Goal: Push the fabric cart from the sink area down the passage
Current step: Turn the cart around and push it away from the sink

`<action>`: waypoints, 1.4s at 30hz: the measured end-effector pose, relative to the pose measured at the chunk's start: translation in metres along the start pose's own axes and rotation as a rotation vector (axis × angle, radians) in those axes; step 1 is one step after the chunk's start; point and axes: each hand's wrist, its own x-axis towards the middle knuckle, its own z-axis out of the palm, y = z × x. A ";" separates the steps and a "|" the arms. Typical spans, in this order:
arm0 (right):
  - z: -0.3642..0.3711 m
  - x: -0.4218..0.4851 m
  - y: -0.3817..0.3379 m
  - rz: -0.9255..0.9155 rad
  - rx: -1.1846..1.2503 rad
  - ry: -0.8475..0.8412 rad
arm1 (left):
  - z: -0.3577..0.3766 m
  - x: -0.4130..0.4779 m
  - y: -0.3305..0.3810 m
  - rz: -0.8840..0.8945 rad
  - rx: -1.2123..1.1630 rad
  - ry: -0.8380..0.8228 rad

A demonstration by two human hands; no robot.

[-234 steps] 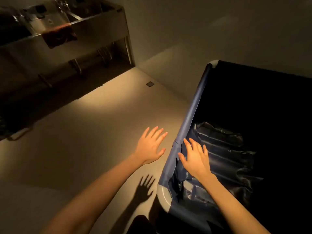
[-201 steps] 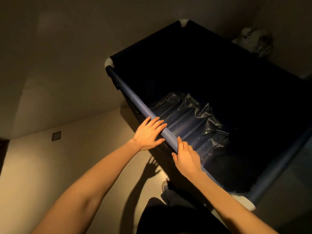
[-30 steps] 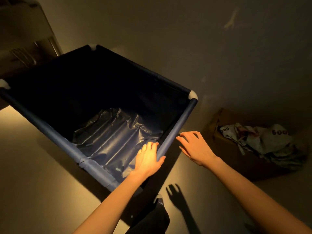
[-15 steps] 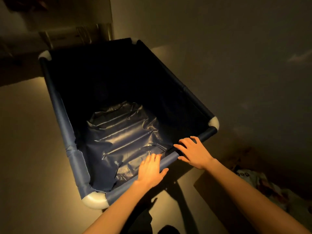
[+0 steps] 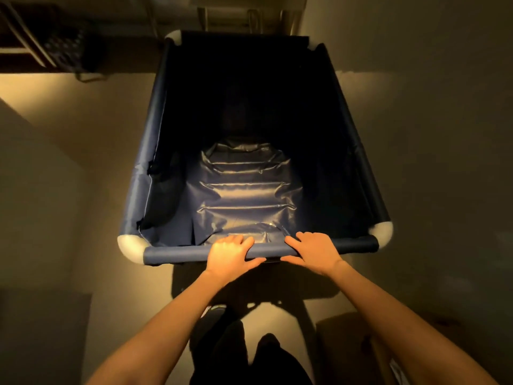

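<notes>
The dark blue fabric cart (image 5: 177, 252) fills the middle of the head view, with white rounded corners and a shiny liner in its bottom. Its long axis points straight away from me. My left hand (image 5: 230, 257) wraps over the near top rail, left of centre, fingers curled inside the rim and thumb underneath. My right hand (image 5: 312, 252) grips the same rail just right of centre, a hand's width from the left. The cart's wheels are hidden.
A metal sink frame with legs (image 5: 249, 15) stands past the cart's far end. A dark crate (image 5: 66, 51) sits under a shelf at the far left. A wall runs along the right side. A cardboard box (image 5: 352, 348) lies at my lower right.
The cart has swung round so that its short end faces me squarely. Both hands have shifted along the rail toward its middle and closed around it.
</notes>
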 end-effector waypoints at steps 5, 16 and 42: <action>0.007 0.011 0.014 -0.120 -0.027 0.083 | 0.007 0.006 -0.006 0.030 -0.004 0.041; 0.018 0.028 0.035 -0.144 -0.011 0.199 | 0.026 0.028 -0.010 0.024 0.039 0.193; 0.026 0.067 0.105 0.175 0.008 0.242 | 0.045 0.117 0.012 -0.090 0.079 0.187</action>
